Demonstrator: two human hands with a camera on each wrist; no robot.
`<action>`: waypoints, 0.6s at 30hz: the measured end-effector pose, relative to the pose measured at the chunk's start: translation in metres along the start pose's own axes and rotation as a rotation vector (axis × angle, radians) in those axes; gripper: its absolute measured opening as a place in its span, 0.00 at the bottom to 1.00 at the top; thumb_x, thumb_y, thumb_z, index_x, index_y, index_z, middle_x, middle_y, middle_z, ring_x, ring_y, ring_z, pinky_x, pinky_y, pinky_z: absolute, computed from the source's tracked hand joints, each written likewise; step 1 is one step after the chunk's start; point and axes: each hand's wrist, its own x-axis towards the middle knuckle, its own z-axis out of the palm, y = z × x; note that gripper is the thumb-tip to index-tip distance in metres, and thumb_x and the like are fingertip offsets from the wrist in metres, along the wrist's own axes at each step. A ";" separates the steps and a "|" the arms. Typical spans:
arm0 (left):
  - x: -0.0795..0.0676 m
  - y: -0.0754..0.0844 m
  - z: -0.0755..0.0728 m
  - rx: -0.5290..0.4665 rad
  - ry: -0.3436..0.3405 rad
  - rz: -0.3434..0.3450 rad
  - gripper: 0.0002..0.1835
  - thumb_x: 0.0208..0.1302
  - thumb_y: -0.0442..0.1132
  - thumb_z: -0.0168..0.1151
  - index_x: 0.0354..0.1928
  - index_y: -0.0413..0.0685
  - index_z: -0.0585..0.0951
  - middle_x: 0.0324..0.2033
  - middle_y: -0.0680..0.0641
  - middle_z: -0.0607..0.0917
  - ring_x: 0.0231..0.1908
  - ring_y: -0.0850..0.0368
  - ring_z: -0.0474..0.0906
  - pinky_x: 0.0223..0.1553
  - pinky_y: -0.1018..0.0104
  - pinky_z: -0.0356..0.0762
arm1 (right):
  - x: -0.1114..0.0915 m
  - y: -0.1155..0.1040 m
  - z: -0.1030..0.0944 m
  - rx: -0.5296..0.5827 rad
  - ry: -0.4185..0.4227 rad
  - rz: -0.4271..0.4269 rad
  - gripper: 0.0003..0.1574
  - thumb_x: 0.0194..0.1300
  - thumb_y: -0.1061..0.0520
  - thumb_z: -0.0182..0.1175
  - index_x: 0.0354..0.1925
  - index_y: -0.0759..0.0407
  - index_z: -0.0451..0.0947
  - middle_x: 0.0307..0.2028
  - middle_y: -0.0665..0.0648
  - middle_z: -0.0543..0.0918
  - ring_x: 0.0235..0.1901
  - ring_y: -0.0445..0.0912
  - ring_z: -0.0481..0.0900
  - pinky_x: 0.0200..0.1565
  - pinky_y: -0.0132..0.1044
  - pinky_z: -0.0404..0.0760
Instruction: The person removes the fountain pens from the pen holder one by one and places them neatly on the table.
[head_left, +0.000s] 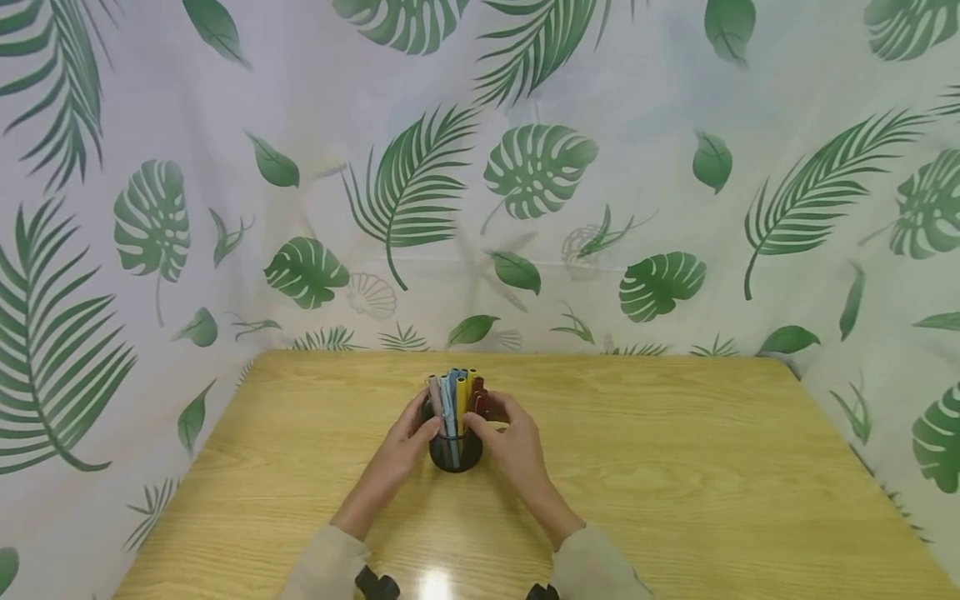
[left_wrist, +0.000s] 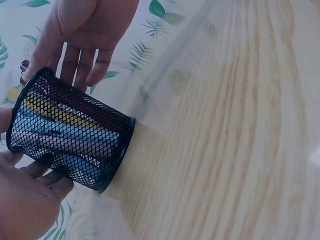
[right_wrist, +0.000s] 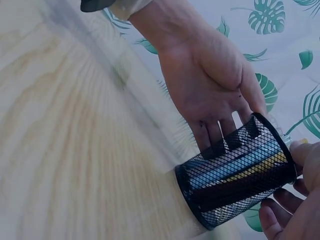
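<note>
A black mesh pen holder (head_left: 455,458) stands upright on the wooden table (head_left: 675,467), near its middle. Out of its top rise several markers (head_left: 461,400) in yellow, light blue, grey and dark red. My left hand (head_left: 402,446) holds the holder's left side, thumb at the rim and fingers behind. On the opposite side, my right hand (head_left: 519,446) grips with its thumb beside the yellow marker and its fingers partly hidden. Through the mesh of the pen holder (left_wrist: 70,127), the left wrist view shows the coloured barrels inside.
Behind the table hangs a white cloth (head_left: 450,275) printed with green leaves, which also runs down both sides. Light sleeves (head_left: 330,562) cover the forearms, and dark wrist gear (head_left: 377,583) shows at the bottom edge. A bright glare lies on the near tabletop.
</note>
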 end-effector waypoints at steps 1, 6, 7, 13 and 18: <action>0.000 0.000 0.000 -0.002 0.000 0.003 0.36 0.83 0.48 0.50 0.83 0.49 0.50 0.81 0.38 0.50 0.79 0.40 0.45 0.76 0.42 0.49 | 0.001 -0.001 0.000 -0.006 0.008 0.002 0.24 0.67 0.55 0.72 0.58 0.62 0.81 0.49 0.58 0.87 0.48 0.52 0.84 0.43 0.37 0.83; 0.000 0.000 -0.001 -0.014 -0.002 -0.003 0.37 0.83 0.49 0.51 0.83 0.49 0.49 0.81 0.38 0.49 0.79 0.39 0.43 0.76 0.42 0.47 | 0.007 -0.004 -0.002 -0.054 0.021 -0.006 0.20 0.68 0.54 0.71 0.53 0.63 0.83 0.46 0.58 0.88 0.45 0.51 0.84 0.42 0.38 0.82; 0.000 0.000 -0.001 -0.015 -0.001 -0.006 0.37 0.82 0.49 0.51 0.83 0.49 0.49 0.81 0.37 0.49 0.79 0.39 0.42 0.76 0.42 0.47 | 0.007 -0.004 -0.002 -0.062 0.020 -0.013 0.20 0.68 0.54 0.71 0.53 0.63 0.83 0.46 0.58 0.88 0.45 0.51 0.84 0.41 0.38 0.82; 0.000 -0.001 0.000 -0.027 0.008 -0.018 0.39 0.82 0.50 0.51 0.83 0.46 0.46 0.81 0.37 0.47 0.79 0.40 0.42 0.76 0.43 0.47 | 0.009 -0.007 -0.002 -0.083 0.035 -0.019 0.13 0.69 0.60 0.67 0.49 0.66 0.84 0.43 0.60 0.88 0.42 0.51 0.84 0.41 0.38 0.83; 0.000 -0.002 0.000 -0.032 0.011 -0.009 0.39 0.82 0.49 0.51 0.84 0.46 0.46 0.81 0.37 0.48 0.79 0.40 0.43 0.76 0.43 0.48 | 0.011 -0.007 -0.002 -0.091 0.039 -0.001 0.11 0.70 0.61 0.66 0.48 0.66 0.84 0.41 0.60 0.88 0.41 0.50 0.84 0.41 0.39 0.84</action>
